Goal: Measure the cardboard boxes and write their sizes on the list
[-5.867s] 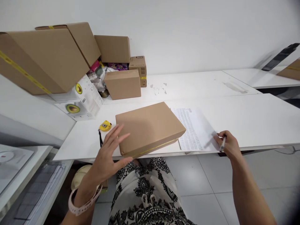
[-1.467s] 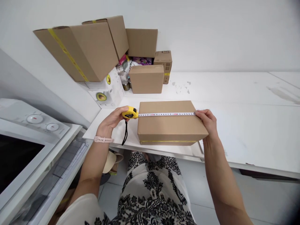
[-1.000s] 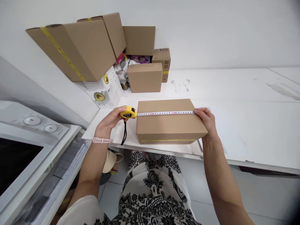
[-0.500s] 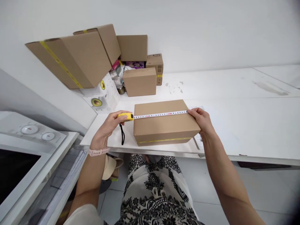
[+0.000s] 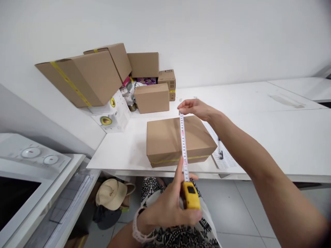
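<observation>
1. In the head view, the white surface [image 5: 116,148] runs along the wall, and a brown carton [image 5: 165,137] lies on it close to the front edge, nearer the left front corner than the far right.
2. The carton's long axis goes left to right, nearly parallel to the front edge; a yellow strip crosses its front face lengthwise.
3. The left hand [image 5: 169,208] grasps the yellow tape measure [image 5: 191,196], fingers and thumb closed round the case, out past the front edge and over the person's lap.
4. The tape blade [image 5: 183,144] points away from that case towards the back edge, its long axis crossing the carton's short side, right of the carton's middle. Whether it touches the cardboard cannot be told.
5. The right hand [image 5: 195,107] pinches the blade's free end between thumb and fingers, just past the carton's back edge.
6. Right of the carton, a printed sheet [image 5: 232,160] reaches to near the front edge, with a pen [image 5: 221,154] lying on it.
7. Towards the left back corner stand stacked boxes [image 5: 93,75]; a smaller box [image 5: 152,100] stands in front of others there.
</observation>
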`<move>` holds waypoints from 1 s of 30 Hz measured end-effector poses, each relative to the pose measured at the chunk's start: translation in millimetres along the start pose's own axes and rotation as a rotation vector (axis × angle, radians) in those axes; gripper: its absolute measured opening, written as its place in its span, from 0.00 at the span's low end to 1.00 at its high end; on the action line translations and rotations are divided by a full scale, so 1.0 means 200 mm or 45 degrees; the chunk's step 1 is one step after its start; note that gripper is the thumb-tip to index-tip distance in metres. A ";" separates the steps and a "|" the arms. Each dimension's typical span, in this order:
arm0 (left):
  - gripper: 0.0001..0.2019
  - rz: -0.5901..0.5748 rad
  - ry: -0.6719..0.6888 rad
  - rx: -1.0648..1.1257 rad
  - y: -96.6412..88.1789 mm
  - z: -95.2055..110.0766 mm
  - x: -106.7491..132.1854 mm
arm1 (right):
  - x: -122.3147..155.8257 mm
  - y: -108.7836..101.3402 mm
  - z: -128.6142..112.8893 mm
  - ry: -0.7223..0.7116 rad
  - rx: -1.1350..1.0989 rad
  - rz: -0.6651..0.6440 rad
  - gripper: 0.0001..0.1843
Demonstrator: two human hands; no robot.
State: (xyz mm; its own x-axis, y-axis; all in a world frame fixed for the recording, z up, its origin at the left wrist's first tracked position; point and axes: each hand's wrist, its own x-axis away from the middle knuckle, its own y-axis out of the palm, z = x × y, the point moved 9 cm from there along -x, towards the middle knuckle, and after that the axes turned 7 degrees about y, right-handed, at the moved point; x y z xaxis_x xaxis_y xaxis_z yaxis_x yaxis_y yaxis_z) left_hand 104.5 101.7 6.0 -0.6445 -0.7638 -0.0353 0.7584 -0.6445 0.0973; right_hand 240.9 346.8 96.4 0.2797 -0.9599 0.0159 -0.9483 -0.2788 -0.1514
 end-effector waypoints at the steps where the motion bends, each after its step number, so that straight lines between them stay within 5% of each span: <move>1: 0.63 0.079 0.022 0.029 0.01 -0.02 -0.04 | 0.00 0.04 0.00 0.029 0.059 -0.033 0.19; 5: 0.50 0.279 -0.004 0.245 0.03 -0.05 -0.13 | 0.24 0.11 0.03 0.061 0.040 0.015 0.20; 9: 0.42 0.301 -0.065 0.319 0.06 -0.07 -0.15 | 0.45 0.14 0.06 0.090 0.042 0.039 0.25; 18: 0.52 0.202 -0.116 0.334 0.14 -0.12 -0.14 | 0.35 0.17 -0.01 0.145 -0.046 -0.008 0.21; 21: 0.42 0.230 -0.065 0.415 0.13 -0.12 -0.12 | 0.39 0.15 -0.01 0.136 -0.015 -0.018 0.19; 25: 0.28 0.490 -0.027 0.572 0.04 -0.17 -0.09 | 0.42 0.13 0.04 0.111 -0.030 0.014 0.20; 30: 0.21 0.603 -0.028 0.728 0.01 -0.17 -0.09 | 0.18 0.10 0.17 0.278 0.023 -0.016 0.21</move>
State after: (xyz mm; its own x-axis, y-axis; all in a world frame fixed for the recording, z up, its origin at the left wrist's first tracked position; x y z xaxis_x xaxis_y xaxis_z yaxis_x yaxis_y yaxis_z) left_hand 122.0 112.8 -27.4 -0.2671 -0.9506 0.1584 0.7907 -0.1222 0.5998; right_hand 236.4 307.1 60.7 0.2502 -0.9402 0.2311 -0.9416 -0.2918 -0.1679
